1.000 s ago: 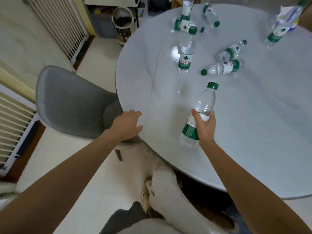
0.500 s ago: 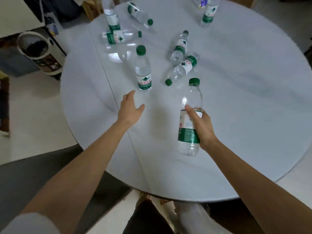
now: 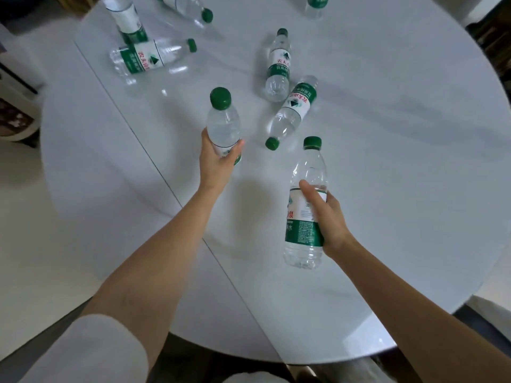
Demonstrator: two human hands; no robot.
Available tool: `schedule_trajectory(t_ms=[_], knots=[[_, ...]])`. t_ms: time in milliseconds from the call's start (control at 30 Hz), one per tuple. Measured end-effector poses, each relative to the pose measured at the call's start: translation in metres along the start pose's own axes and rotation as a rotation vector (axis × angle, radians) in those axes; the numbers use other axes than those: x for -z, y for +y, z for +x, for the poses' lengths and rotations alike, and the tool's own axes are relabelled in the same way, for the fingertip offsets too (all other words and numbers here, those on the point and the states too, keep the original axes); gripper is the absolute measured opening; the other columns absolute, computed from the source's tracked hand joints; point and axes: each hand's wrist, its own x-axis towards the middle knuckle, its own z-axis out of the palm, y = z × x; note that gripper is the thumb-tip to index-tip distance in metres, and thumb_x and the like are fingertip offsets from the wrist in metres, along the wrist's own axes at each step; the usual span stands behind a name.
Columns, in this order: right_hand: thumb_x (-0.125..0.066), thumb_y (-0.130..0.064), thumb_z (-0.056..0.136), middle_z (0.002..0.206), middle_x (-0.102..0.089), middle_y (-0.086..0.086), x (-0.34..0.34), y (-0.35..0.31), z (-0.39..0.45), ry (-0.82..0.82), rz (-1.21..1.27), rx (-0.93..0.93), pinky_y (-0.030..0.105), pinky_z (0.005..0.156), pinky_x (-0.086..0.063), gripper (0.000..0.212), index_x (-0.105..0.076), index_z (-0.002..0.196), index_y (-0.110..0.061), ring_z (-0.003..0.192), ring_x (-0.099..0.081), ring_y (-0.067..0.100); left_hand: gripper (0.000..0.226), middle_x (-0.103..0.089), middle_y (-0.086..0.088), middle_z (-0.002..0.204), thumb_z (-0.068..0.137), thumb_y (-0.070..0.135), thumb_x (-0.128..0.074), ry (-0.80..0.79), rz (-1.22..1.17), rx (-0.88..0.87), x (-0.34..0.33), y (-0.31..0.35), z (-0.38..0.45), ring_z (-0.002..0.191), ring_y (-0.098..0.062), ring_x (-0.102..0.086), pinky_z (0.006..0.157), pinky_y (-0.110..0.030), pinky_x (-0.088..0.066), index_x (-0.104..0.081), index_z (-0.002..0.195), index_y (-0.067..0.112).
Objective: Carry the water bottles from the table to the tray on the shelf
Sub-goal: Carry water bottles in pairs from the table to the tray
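The left hand (image 3: 218, 163) holds an upright water bottle (image 3: 223, 125) by its lower part, fingers curled around it, near the middle of the round white worktop (image 3: 387, 167). The right hand (image 3: 327, 219) grips a second bottle (image 3: 305, 205) at its label, above the worktop toward the near edge. Two bottles (image 3: 293, 109) lie between them and the far edge, others (image 3: 143, 58) lie at the far left edge.

Two held bottles (image 3: 223, 125) upright, others (image 3: 293, 111) lying – table (image 3: 387, 161)
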Motion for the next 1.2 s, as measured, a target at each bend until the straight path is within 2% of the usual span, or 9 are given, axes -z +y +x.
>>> schedule_trajectory(t_ms=[133,267,433,567,667,833,1000,1067,1200], knots=[[-0.070,-0.041,0.083,0.086,-0.067,0.015,-0.004,0.002,0.003,0.010,0.034,-0.006,0.035,0.065,-0.055,0.048,-0.060,0.114,-0.006,0.068,-0.066,0.026,0.044,-0.065,0.004,0.105,0.074,0.033,-0.077,0.013,-0.076,-0.017,0.001,0.003,-0.005,0.099,-0.015,-0.065,0.087,-0.029,-0.053,-0.051,0.109,0.026],[-0.069,-0.041,0.083,0.083,-0.067,0.012,-0.003,-0.001,-0.005,0.009,0.037,0.009,0.035,0.064,-0.056,0.048,-0.059,0.115,-0.007,0.067,-0.067,0.024,0.031,-0.066,0.003,0.096,0.078,0.033,-0.073,-0.019,-0.165,0.081,0.002,0.016,-0.034,0.087,-0.011,-0.067,0.073,-0.023,-0.055,-0.054,0.101,0.024],[-0.071,-0.045,0.080,0.084,-0.067,0.013,0.011,0.002,-0.028,0.003,0.109,0.033,0.037,0.067,-0.055,0.054,-0.059,0.114,-0.005,0.069,-0.067,0.025,0.011,-0.068,-0.001,0.090,0.090,0.032,-0.063,-0.193,-0.280,0.268,0.000,0.041,-0.086,0.080,-0.015,-0.069,0.069,-0.030,-0.056,-0.058,0.098,0.025],[-0.070,-0.049,0.077,0.082,-0.067,0.013,0.033,0.009,-0.059,0.003,0.191,0.037,0.037,0.068,-0.054,0.049,-0.063,0.103,-0.009,0.067,-0.065,0.025,0.025,-0.071,-0.014,0.103,0.089,0.041,-0.061,-0.351,-0.306,0.352,-0.011,0.070,-0.133,0.093,-0.033,-0.070,0.082,-0.043,-0.057,-0.062,0.103,0.020],[-0.070,-0.050,0.078,0.082,-0.066,0.013,0.061,0.017,-0.088,0.011,0.277,0.049,0.035,0.065,-0.055,0.049,-0.062,0.103,-0.008,0.065,-0.064,0.025,0.037,-0.071,-0.016,0.105,0.087,0.043,-0.061,-0.445,-0.292,0.357,-0.025,0.086,-0.171,0.095,-0.037,-0.069,0.083,-0.045,-0.057,-0.062,0.111,0.014],[-0.068,-0.053,0.070,0.084,-0.066,0.013,0.132,0.034,-0.150,0.098,0.359,0.111,0.035,0.065,-0.056,0.061,-0.061,0.109,-0.007,0.066,-0.065,0.024,0.048,-0.071,-0.016,0.103,0.077,0.053,-0.066,-0.565,-0.181,0.292,-0.063,0.109,-0.243,0.093,-0.034,-0.070,0.083,-0.045,-0.058,-0.063,0.107,0.016],[-0.075,-0.054,0.069,0.083,-0.066,0.013,0.241,0.070,-0.229,0.188,0.482,0.204,0.037,0.070,-0.054,0.061,-0.062,0.106,-0.007,0.068,-0.064,0.025,0.041,-0.071,-0.015,0.104,0.081,0.048,-0.064,-0.678,-0.143,0.244,-0.127,0.126,-0.349,0.096,-0.036,-0.069,0.085,-0.046,-0.057,-0.062,0.107,0.017],[-0.075,-0.054,0.066,0.081,-0.067,0.011,0.296,0.090,-0.263,0.228,0.503,0.250,0.036,0.069,-0.055,0.058,-0.063,0.101,-0.009,0.067,-0.064,0.025,0.043,-0.071,-0.013,0.103,0.079,0.051,-0.067,-0.719,-0.134,0.208,-0.158,0.131,-0.401,0.095,-0.033,-0.069,0.086,-0.047,-0.056,-0.062,0.107,0.018],[-0.067,-0.050,0.077,0.080,-0.070,0.010,0.408,0.132,-0.342,0.371,0.480,0.306,0.038,0.072,-0.056,0.042,-0.065,0.096,-0.012,0.067,-0.067,0.024,0.028,-0.072,-0.011,0.099,0.084,0.042,-0.067,-0.791,-0.142,0.157,-0.224,0.147,-0.518,0.090,-0.026,-0.070,0.083,-0.041,-0.056,-0.064,0.100,0.020]])
